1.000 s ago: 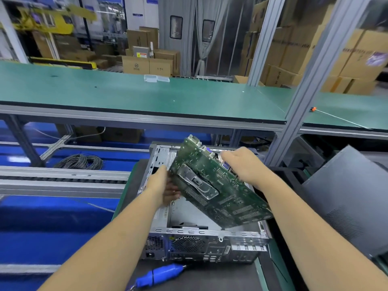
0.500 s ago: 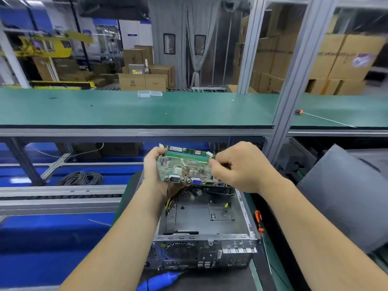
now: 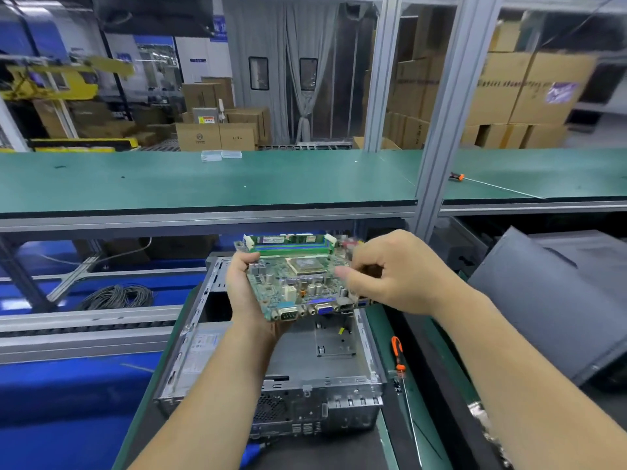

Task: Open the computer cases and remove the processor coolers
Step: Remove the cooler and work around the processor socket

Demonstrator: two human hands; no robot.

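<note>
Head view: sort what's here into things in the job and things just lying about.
In the job:
green motherboard with blue ports
left hand holding its edge
right hand gripping its right side
open grey metal computer case

Lying about:
orange-handled screwdriver beside the case
coiled grey cable
dark grey case panel

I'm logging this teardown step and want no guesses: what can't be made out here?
All head view:
- Right hand grip on the motherboard: its own knuckles hide the fingertips.
- Motherboard underside: faces away.
- Computer case front interior: board and forearms cover it.
- Blue tool: cut by bottom edge.
</note>
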